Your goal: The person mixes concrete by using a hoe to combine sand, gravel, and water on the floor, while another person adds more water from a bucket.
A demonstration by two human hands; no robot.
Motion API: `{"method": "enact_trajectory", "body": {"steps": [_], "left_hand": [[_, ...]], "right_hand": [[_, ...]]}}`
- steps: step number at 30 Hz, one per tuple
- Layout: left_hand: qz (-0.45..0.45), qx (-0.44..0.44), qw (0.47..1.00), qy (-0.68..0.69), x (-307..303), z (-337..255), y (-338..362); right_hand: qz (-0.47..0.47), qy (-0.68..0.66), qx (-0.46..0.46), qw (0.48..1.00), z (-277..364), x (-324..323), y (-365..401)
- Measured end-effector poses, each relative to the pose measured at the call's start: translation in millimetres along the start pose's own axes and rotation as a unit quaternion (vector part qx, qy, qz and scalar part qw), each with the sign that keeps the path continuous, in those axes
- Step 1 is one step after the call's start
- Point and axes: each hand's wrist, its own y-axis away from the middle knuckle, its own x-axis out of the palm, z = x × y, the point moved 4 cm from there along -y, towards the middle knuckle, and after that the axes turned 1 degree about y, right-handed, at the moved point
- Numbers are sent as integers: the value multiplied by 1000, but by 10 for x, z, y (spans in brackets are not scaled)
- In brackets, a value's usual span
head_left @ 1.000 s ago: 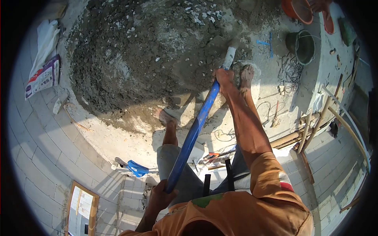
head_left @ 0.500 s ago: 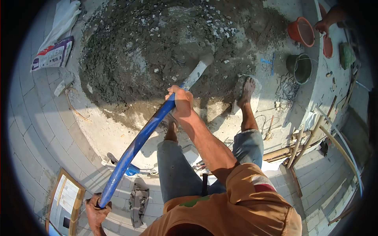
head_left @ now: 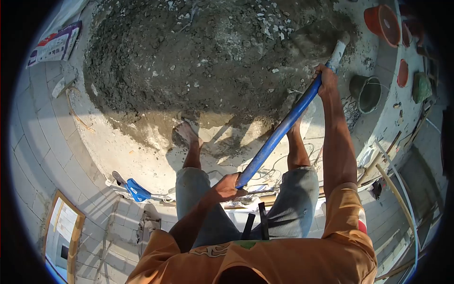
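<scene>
A long hoe with a blue handle (head_left: pixel 283 128) slants from my lap up to the right. My right hand (head_left: pixel 326 79) is wrapped around the handle near its pale upper end. Close to my knees, my left hand (head_left: pixel 228 187) closes around the butt of the handle. The hoe's mud-coated blade (head_left: pixel 314 39) rests at the right side of a wide heap of wet grey concrete mix (head_left: pixel 189 71), partly blending into it. Pale stones are scattered over the heap. My bare feet stand at its near edge, the right one partly behind the handle.
An orange bucket (head_left: pixel 382 26) and a dark bucket (head_left: pixel 366 93) stand to the right, near a low ledge. Poles (head_left: pixel 399 189) lie at lower right. A printed sack (head_left: pixel 56 43) lies at upper left; a wooden-framed panel (head_left: pixel 64 232) is at lower left.
The hoe has swung right, its blade moving from mid-heap to the right side. My left hand has come in from lower left to my lap; my right hand has reached up and right.
</scene>
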Motion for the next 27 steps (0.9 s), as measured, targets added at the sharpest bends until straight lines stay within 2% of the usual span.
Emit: {"method": "enact_trajectory", "body": {"steps": [2,3,4,8,10,13,15,16,20,22,24,26,27], "left_hand": [[-12,-107,988,112,47,-517,-42],[-26,-169,969,178,265,-349,45],[-38,-189,977,92,320,-413,167],[-72,-247,950,179,519,-713,867],[-69,-307,912,263,460,-931,1240],[-136,-289,916,243,512,-813,1728],[-149,-308,926,162,427,-816,1917],[-150,-318,929,119,376,-836,1977],[-124,-352,928,-17,94,-980,2170],[-96,-360,928,-13,-154,-1148,2249],[-71,-360,930,-1,-441,-1304,2347],[-41,-431,897,88,-664,-1339,2659],[-72,-415,899,124,-800,-1324,2847]], "right_hand": [[3,18,6,1000,11,-4,-98],[3,63,6,998,10,60,-54],[6,105,5,994,-33,141,-9],[55,169,60,982,-447,399,452],[61,171,68,981,-779,589,671],[74,142,113,980,-1333,715,1055],[56,132,166,976,-1669,734,1221],[58,128,167,976,-1851,749,1268],[64,98,276,954,-2489,738,1476],[74,23,273,959,-2490,758,1566],[54,13,274,960,-2425,816,1698],[32,-11,250,968,-2394,910,1833],[33,-5,244,969,-2280,1021,1952]]}}
